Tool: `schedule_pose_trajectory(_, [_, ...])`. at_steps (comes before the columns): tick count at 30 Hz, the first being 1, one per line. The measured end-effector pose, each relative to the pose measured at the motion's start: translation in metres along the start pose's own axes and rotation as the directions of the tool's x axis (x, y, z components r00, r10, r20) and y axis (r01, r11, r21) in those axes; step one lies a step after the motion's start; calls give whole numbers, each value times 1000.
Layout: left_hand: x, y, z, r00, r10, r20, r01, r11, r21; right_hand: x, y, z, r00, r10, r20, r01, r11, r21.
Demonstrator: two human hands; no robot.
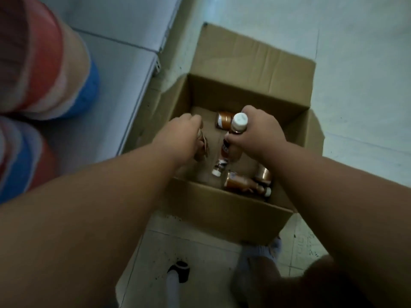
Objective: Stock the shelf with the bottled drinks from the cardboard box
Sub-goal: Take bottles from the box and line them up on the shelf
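Open cardboard box (224, 210) sits on pale floor (355, 63), flaps splayed out on all 4 sides; far flap lies flat away from the person, left flap leans toward the white shelf (115, 70) just beside it. Box walls ring both hands, w/ bare cardboard bottom showing btwn them; floor to the right of the box is open. Right hand (258, 134) is inside the box, fingers wrapped round the neck of an upright bottle (239, 124), white cap poking up above the fist near the far wall. Left hand (182, 138) is down in the left part of the box, fingers curled on another brown bottle (203, 147), mostly hidden under the hand, blurred. More bottles lie on their sides on the box bottom: one by the far wall (223, 120), a few by the near wall (239, 182). Big red/white/blue blurred items (44, 63) sit at the left on the shelf.
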State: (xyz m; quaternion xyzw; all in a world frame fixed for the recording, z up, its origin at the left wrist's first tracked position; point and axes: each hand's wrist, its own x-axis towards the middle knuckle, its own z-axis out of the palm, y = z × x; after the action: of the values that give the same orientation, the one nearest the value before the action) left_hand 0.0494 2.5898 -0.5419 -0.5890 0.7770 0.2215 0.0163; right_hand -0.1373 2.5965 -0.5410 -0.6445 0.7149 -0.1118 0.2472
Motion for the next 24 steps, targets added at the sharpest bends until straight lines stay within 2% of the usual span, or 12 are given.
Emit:
schedule_pose_trajectory(5, [-82, -2, -101, 991, 53, -120, -44, 996, 72, -48, -96, -63, 956, -263, -129, 255, 964, -77])
schedule_pose_trajectory(11, [-188, -39, -231, 943, -1, -332, 25, 997, 68, -96, -242, -115, 833, -541, -116, 527, 839, -133])
schedule_pose_trajectory(15, [-254, -72, -298, 892, -38, -451, 85, 993, 85, -121, -335, -144, 766, -634, -111, 614, 771, -170])
schedule_pose_trajectory(18, [-288, -104, -340, 850, -89, -520, 132, 990, 47, -126, -400, -162, 736, -675, -55, 655, 730, -198])
schedule_pose_trajectory(21, [-301, -138, -370, 825, -121, -552, 161, 987, 24, -117, -454, -170, 702, -712, 6, 695, 684, -222])
schedule_pose_trajectory(24, [-295, -169, -387, 818, -155, -553, 223, 973, 58, -93, -491, -166, 639, -767, 60, 751, 607, -260])
